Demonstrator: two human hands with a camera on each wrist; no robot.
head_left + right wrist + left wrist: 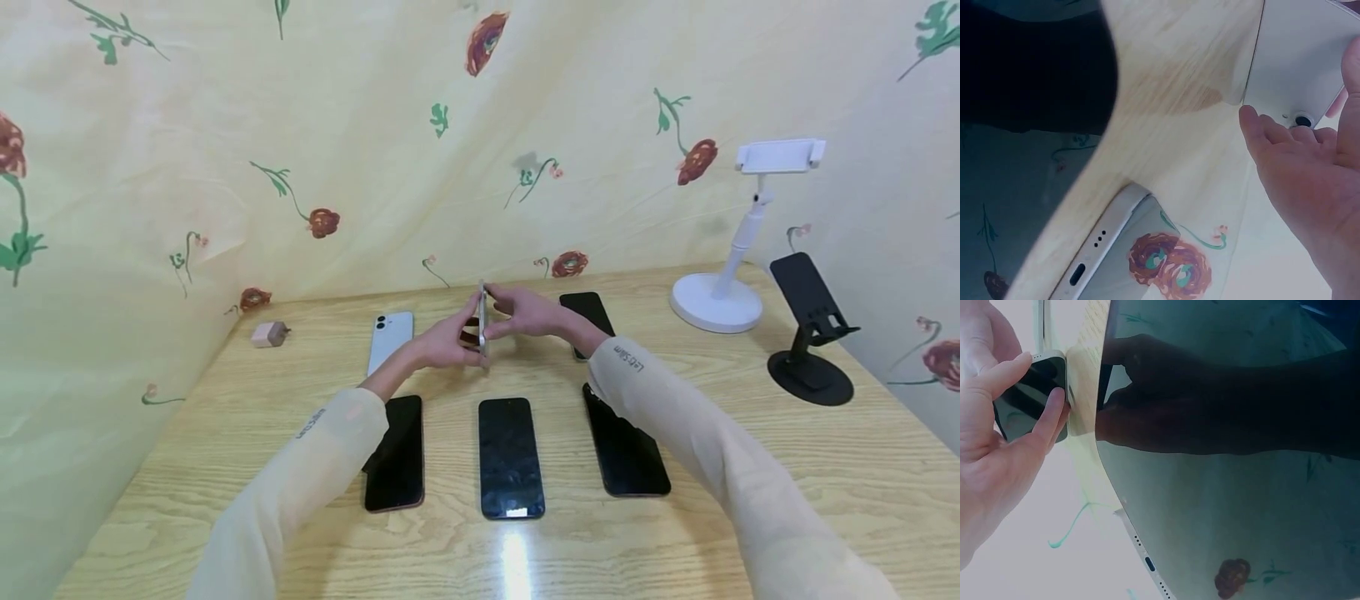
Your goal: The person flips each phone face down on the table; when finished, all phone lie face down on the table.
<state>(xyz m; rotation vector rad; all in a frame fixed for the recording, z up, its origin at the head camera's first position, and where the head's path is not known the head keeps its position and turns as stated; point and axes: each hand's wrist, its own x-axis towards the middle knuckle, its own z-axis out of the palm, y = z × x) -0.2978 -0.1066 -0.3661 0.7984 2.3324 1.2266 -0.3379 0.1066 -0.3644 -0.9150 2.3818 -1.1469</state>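
While both hands meet above the middle of the wooden counter (750, 467), they hold a slim pale-backed smartphone (482, 321) upright on its edge between them. The left hand (442, 343) has its grip narrow, fingers and thumb pinching the phone's near side; the right hand (528, 315) pinches it from the other side, fingers curled round its rim near the camera lens, as the right wrist view shows. So the phone is lifted off the counter, not yet laid down or set anywhere.

Three black glossy phones lie face up in a row toward the near edge: one on the left (396, 454), one in the centre (511, 457), one on the right (626, 446). Toward the far edge lie a white phone, back up (391, 337), and another black phone (588, 317). A small pinkish charger plug (268, 334) sits near the far left corner. At the far right corner stand a white phone stand (731, 283) and a black folding stand (812, 333), both unoccupied.
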